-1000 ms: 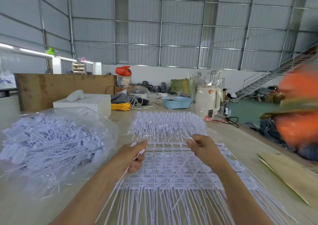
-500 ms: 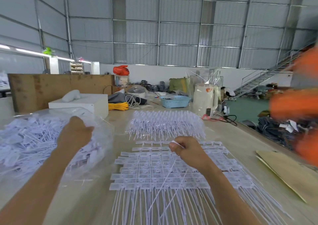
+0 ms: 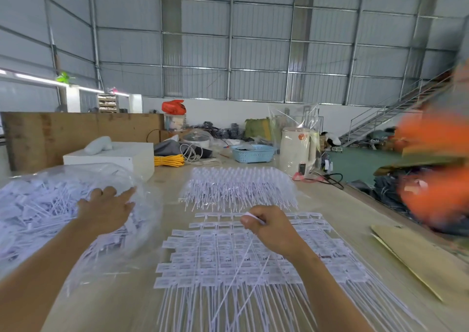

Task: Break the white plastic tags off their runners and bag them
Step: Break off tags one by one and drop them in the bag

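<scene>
While the left hand (image 3: 106, 211) lies with fingers spread and fairly straight on the clear bag (image 3: 76, 204) of loose tags at the near left, the right hand (image 3: 269, 230) pinches one white tag (image 3: 250, 216) by its head above the sheet of tags on runners (image 3: 241, 263) at the near centre. That tag's thin tail trails across the sheet and could snag there, dragging rows askew. Loose tags might also spill from the bag's slack mouth.
</scene>
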A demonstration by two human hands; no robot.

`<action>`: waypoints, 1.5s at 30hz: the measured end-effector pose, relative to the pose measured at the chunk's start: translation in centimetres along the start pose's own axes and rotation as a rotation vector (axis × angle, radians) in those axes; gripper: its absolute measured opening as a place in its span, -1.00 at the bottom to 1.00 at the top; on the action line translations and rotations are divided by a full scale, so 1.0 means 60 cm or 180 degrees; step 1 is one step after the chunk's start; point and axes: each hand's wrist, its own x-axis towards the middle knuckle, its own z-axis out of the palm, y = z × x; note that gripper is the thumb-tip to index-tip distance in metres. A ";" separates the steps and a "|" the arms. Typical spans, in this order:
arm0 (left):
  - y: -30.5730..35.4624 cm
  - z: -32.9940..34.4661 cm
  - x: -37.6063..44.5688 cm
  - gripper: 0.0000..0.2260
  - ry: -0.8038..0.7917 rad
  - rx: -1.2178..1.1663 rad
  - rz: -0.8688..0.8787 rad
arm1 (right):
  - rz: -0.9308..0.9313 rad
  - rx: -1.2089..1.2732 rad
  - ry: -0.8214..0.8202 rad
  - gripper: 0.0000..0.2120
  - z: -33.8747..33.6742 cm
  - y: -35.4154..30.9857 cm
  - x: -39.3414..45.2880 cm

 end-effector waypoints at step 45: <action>0.156 -0.037 -0.120 -0.69 -0.2059 -0.6781 -0.0601 | 0.0607 0.2529 0.1423 -0.76 -0.066 0.025 -0.004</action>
